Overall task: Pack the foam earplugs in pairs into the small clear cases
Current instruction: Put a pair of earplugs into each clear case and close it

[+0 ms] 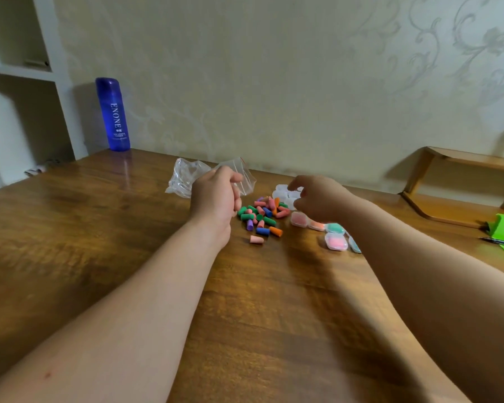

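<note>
Foam earplugs [261,218] lie heaped between my hands: left grip [216,196] curled, contents unclear; right grip [317,199] half-spread over empty cases [285,194] behind the heap. My forearm may knock the filled cases [335,241] beside it.

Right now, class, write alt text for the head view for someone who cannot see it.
A curled left hand is beside a pile of coloured foam earplugs on a wooden table; the right hand reaches over empty clear cases.
</note>
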Demonstrator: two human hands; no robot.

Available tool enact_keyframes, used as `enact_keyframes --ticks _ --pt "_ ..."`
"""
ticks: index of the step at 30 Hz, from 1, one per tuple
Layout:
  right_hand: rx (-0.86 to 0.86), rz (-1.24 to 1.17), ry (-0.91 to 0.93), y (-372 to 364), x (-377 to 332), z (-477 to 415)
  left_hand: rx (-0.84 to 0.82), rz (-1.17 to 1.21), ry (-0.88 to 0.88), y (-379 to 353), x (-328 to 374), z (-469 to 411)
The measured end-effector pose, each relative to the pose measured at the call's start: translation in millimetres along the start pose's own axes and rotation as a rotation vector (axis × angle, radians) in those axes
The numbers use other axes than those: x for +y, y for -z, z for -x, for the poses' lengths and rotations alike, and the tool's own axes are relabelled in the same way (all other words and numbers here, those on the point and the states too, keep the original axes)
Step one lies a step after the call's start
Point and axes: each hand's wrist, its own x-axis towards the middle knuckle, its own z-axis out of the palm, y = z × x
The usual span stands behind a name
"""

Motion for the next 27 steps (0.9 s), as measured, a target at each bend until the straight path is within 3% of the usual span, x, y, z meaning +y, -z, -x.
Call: enact_keyframes --ticks 4,18,23,27 --pt "-0.067 0.106 -0.001 -7.4 -6.5 -19.1 0.014 0.006 0.004 0.0 1.3 -0.2" --pt "-0.052 0.194 -0.063 -10.6 -9.7 -28.8 0.030 0.019 0.016 -1.5 1.5 -0.6" --pt "0.036 0.057 -0.092 -4.4 -8.2 -19.2 -0.031 -0.024 0.044 -2.2 2.2 0.5" --pt "0.171 -0.332 -0.078 13.2 -10.2 2.7 -0.197 -0.127 0.024 -9.0 -0.4 6.3"
